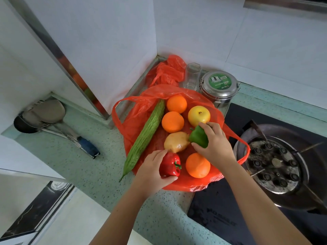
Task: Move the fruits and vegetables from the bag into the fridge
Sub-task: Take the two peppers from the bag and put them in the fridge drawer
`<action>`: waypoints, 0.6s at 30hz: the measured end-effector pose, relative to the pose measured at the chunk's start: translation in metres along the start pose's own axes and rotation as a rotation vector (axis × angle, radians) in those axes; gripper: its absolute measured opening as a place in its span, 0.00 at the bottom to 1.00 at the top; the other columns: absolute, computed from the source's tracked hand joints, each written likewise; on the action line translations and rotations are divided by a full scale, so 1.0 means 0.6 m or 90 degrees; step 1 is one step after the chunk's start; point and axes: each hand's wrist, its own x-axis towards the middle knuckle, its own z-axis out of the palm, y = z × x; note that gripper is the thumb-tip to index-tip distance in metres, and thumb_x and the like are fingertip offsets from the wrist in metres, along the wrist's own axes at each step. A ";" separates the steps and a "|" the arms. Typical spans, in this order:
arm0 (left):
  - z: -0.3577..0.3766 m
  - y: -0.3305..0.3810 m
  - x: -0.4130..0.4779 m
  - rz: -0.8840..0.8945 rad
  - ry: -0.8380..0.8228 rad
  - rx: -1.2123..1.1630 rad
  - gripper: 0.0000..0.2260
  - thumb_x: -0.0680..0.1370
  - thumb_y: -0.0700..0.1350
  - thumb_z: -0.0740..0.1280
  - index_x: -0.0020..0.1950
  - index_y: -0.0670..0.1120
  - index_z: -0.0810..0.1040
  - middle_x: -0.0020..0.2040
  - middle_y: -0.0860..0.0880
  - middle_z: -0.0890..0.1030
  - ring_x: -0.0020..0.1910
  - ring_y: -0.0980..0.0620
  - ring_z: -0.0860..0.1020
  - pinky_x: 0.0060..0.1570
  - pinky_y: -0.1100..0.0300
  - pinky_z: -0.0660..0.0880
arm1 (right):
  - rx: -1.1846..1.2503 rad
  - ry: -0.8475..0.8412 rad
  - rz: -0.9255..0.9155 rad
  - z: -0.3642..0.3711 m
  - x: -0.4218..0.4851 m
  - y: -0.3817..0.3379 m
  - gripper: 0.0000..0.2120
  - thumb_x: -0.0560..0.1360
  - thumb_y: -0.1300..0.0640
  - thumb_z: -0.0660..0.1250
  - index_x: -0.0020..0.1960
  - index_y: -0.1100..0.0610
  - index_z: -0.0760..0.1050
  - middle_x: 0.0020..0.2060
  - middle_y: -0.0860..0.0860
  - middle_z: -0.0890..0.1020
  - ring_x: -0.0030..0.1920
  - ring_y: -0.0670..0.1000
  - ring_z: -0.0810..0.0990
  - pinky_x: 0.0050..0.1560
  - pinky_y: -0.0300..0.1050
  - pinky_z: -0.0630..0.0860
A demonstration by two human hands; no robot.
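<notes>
A red plastic bag [134, 124] lies spread open on the green counter. On it lie a long bitter gourd [146, 135], three oranges [173, 122], a yellow apple [199, 116] and a potato [176, 142]. My left hand [152, 171] grips a red bell pepper [169, 165] at the bag's near edge. My right hand [214, 144] grips a green bell pepper [199, 137] just right of the potato. No fridge is in view.
A second crumpled red bag [168, 70], a clear glass [192, 76] and a steel tin [219, 87] stand behind. A gas stove burner [276, 163] sits at right. Ladles and a spatula [46, 115] lie at left. A steel-edged wall corner [99, 105] juts out beside the bag.
</notes>
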 end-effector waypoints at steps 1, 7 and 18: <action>-0.003 0.002 -0.003 -0.011 0.013 -0.010 0.38 0.64 0.57 0.74 0.70 0.47 0.66 0.64 0.50 0.70 0.63 0.52 0.68 0.61 0.60 0.67 | 0.009 0.011 -0.004 -0.004 -0.003 -0.005 0.33 0.70 0.48 0.70 0.71 0.50 0.61 0.66 0.54 0.64 0.65 0.57 0.65 0.56 0.51 0.71; -0.031 0.024 -0.025 -0.078 0.097 -0.060 0.37 0.64 0.56 0.75 0.69 0.50 0.65 0.63 0.53 0.71 0.61 0.55 0.69 0.57 0.65 0.66 | 0.068 0.057 -0.050 -0.025 -0.024 -0.041 0.33 0.69 0.50 0.71 0.71 0.51 0.62 0.66 0.54 0.65 0.65 0.57 0.65 0.58 0.51 0.70; -0.067 0.061 -0.135 -0.143 0.238 -0.212 0.34 0.64 0.54 0.76 0.65 0.54 0.66 0.58 0.57 0.72 0.56 0.67 0.71 0.49 0.77 0.69 | 0.186 0.019 -0.164 -0.019 -0.093 -0.107 0.34 0.68 0.51 0.72 0.70 0.50 0.61 0.62 0.48 0.65 0.59 0.45 0.65 0.55 0.39 0.65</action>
